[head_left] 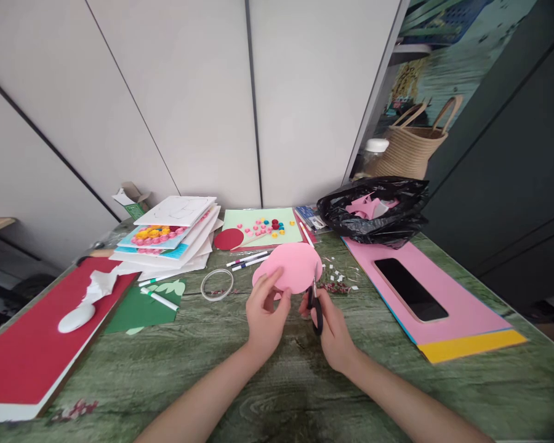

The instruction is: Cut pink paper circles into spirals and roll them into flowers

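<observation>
Over the middle of the table, my left hand (266, 311) pinches a pink paper cutout (294, 266) with a rounded, scalloped outline. Its thumb and fingers press on the lower left part of the sheet. My right hand (331, 329) is closed round the handles of black-handled scissors (316, 304). The blades point up and away from me, at the right edge of the pink paper. Whether the blades are parted cannot be made out. Small white scraps (336, 271) lie on the table just right of the paper.
A black plastic bag (373, 227) holding pink scraps stands at the back right. A phone (410, 289) lies on coloured sheets. Leftward are stacked pictures (175, 212), a tape roll (216, 285), green paper (141, 311) and red board (41, 326). Gems dot a pale green sheet (233, 216).
</observation>
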`<action>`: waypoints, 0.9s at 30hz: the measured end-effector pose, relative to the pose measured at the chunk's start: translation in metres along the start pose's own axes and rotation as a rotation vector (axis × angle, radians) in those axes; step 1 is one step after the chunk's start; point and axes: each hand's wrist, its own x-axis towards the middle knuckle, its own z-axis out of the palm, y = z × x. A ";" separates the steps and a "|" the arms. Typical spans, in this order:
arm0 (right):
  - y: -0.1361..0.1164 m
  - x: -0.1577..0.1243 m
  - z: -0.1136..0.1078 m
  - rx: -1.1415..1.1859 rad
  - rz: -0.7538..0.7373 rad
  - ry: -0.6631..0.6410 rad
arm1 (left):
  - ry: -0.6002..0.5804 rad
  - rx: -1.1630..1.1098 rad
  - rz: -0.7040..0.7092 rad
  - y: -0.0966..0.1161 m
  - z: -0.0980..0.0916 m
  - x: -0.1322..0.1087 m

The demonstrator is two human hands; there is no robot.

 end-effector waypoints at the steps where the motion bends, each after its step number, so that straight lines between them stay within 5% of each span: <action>1: 0.000 0.000 0.000 -0.001 0.000 0.004 | -0.001 -0.002 0.003 0.000 0.000 0.000; 27: 0.002 -0.002 0.002 -0.052 0.064 -0.015 | 0.011 0.108 0.097 -0.003 -0.006 0.005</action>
